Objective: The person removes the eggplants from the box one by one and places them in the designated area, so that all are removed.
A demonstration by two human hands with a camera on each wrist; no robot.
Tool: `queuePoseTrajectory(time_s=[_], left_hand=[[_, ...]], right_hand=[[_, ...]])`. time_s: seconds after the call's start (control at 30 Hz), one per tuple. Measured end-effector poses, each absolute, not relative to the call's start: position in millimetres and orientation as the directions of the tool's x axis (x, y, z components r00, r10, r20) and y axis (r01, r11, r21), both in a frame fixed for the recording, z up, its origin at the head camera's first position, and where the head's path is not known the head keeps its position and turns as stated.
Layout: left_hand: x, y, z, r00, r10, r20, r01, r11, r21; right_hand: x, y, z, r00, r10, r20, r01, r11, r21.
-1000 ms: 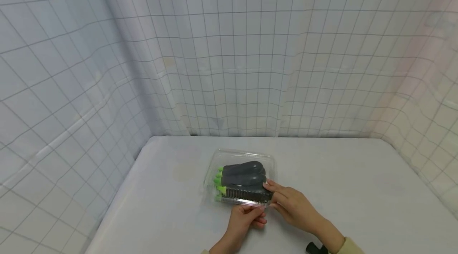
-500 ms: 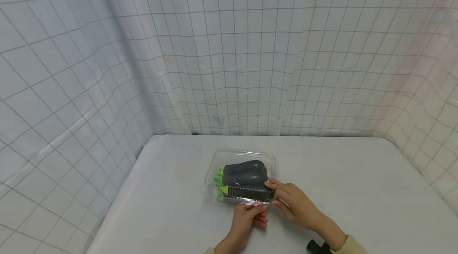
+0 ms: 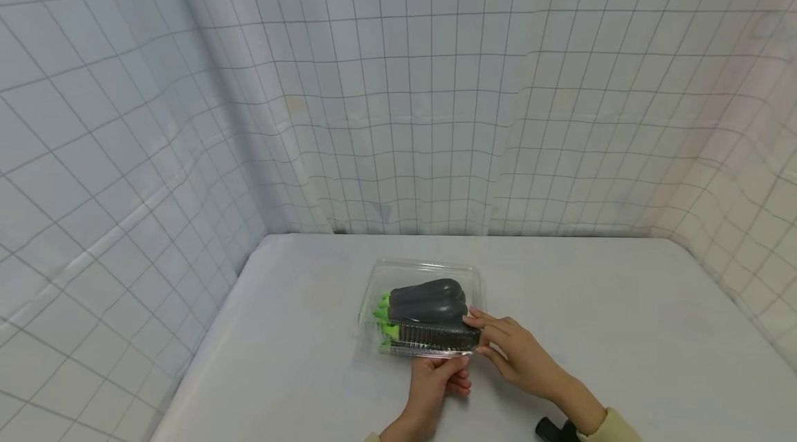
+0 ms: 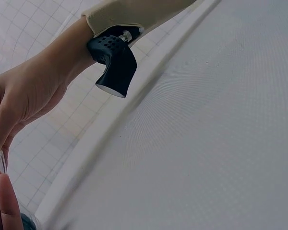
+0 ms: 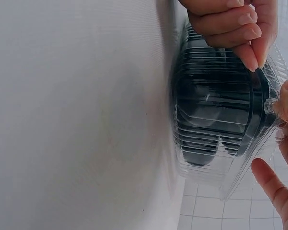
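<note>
A clear plastic clamshell box (image 3: 398, 274) lies on the white table, holding several dark eggplants (image 3: 429, 302) with green stem ends to the left. My left hand (image 3: 431, 383) pinches the box's front rim between thumb and fingers. At the front right corner, my right hand (image 3: 517, 357) holds the rim, its fingers about a small clear snap tab (image 5: 270, 106) in the right wrist view. The ribbed side wall (image 5: 206, 86) of the box shows there too. Whether the rim's layers are fastened together I cannot tell. Only some left fingers (image 4: 7, 203) appear in the left wrist view.
White table (image 3: 280, 359) surrounds the box. Grid-patterned white curtains (image 3: 398, 117) hang behind it and on both sides. A black wrist camera mount (image 3: 551, 429) sits at the right wrist, near the table surface.
Both hands keep their hold on the box's front edge. Hands and box appear very slightly farther right, and the head view has shifted a little.
</note>
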State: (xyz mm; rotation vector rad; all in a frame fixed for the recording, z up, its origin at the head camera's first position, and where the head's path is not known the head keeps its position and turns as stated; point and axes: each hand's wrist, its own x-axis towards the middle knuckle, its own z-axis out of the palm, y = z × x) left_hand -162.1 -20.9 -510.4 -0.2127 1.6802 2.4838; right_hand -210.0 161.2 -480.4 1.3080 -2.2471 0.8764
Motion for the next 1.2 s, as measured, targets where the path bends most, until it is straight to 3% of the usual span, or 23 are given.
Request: queuePoseTrajectory(time_s=[0.57,0.83,1.2], left_hand=[[-163,-23,-511,-0.981,0.049,-0.188,-0.193,-0.355,0.915],[-162,-23,-513,-0.984,0.075,-0.160,-0.176,-0.355,0.918],[-164,-24,-516,-0.973,0.094,-0.208,-0.228,-0.331,0.916]], right_hand=[[-211,159,-479,-0.507,-0.603,0.616,-0.862,0.354,-0.362],[-220,159,-444,-0.554,-0.486,0.676,-0.831,0.285,-0.477],[-223,160,-435,-0.594,-0.546,0.591,-0.794,0.283,-0.537]])
